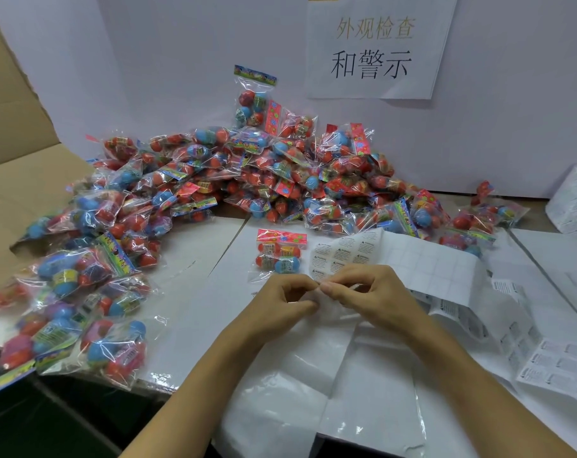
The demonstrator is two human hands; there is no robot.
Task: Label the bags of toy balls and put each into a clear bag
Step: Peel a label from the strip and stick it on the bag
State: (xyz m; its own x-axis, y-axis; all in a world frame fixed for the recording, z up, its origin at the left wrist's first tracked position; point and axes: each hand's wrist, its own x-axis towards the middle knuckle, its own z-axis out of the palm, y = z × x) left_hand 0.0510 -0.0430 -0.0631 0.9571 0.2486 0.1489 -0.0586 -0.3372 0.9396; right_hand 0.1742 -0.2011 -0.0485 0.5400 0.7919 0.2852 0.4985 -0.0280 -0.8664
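Single ball bag lies flat on white table, just beyond hands. Left hand and right hand together, fingertips pinching small warning label off label sheet.

Risk: label curls, sticks to fingers, tears.

Ball bag holds four balls; clear bags underneath look empty.

We see red and blue balls in the heaped clear bags, with pink flowered or blue-green header cards; the single bag has a pink header, beside a white label sheet printed black, on brown cardboard
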